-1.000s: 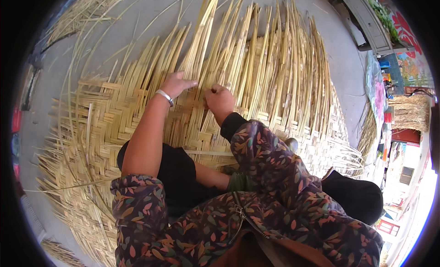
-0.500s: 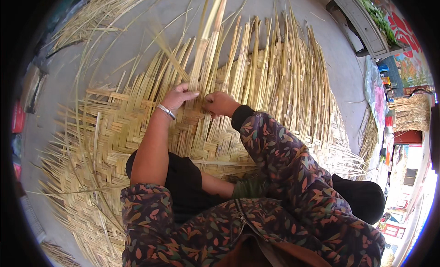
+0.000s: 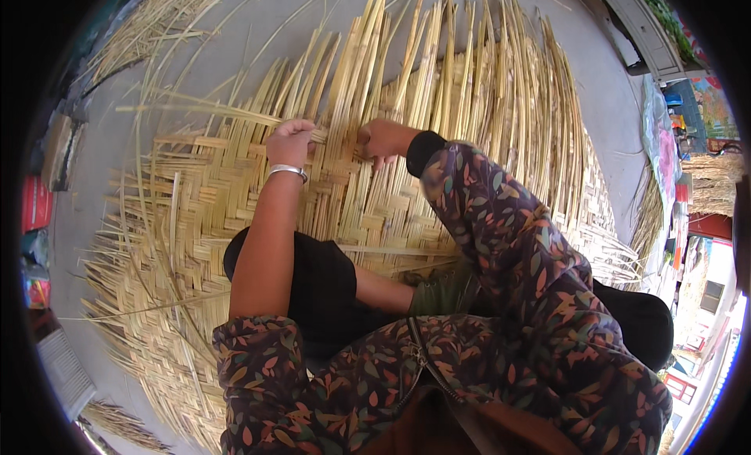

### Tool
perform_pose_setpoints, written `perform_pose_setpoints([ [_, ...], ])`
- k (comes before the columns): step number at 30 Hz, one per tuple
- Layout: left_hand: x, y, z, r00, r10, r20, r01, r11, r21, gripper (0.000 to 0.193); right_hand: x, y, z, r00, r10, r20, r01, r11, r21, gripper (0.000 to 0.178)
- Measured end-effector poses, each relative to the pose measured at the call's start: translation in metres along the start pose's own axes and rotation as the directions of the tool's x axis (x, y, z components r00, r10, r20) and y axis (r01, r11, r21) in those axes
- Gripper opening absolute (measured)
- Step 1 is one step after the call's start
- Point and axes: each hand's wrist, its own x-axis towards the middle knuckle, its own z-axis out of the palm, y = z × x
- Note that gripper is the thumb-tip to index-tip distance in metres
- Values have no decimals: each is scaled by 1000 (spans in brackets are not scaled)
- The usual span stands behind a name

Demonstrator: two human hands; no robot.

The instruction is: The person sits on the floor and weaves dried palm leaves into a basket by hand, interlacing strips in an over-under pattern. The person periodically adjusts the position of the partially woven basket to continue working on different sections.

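Observation:
A large mat [image 3: 176,275] of flat, pale-yellow reed strips is woven in a zigzag pattern under and around my folded legs. From its far edge, long loose upright strips [image 3: 422,72] point away from me. My left hand [image 3: 289,146], with a silver bracelet at the wrist, is closed on a reed strip [image 3: 211,109] that reaches out to the left across the weave. Just to its right, my right hand [image 3: 387,141] is closed, fingertips down at the base of the long strips. Whatever lies in those fingers is hidden.
Loose reeds [image 3: 152,29] are heaped at the far left, with stray strips trailing over the grey floor [image 3: 258,25]. A light-coloured cabinet [image 3: 645,33] stands at the far right. Along the left rim are a red package [image 3: 37,203] and a pale slatted object [image 3: 66,369].
The strip by my left hand has swung from steeply raised to lying crosswise toward the left. Long strips that stood lifted beside that hand now lie lower, pointing away. The whole view has shifted slightly.

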Motion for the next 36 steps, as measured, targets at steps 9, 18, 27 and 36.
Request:
perform_pose_setpoints([
  [9, -10, -12, -7, 983, -67, -171, 101, 975, 198, 11, -17, -14, 28, 902, -275, -333, 66, 850, -523, 18],
  [18, -28, 13, -21, 992, -89, -94, 111, 958, 264, 19, -63, 4, 89, 765, -337, -549, 18, 863, -504, 32],
  [27, 1, 28, -24, 789, 216, 574, -575, -68, 815, 16, -60, 23, 112, 652, -535, -537, -13, 700, -714, 44],
  [36, 29, 49, -10, 812, -125, 569, -535, 227, 814, 9, -59, 20, 113, 665, -481, -571, -61, 727, -684, 47],
])
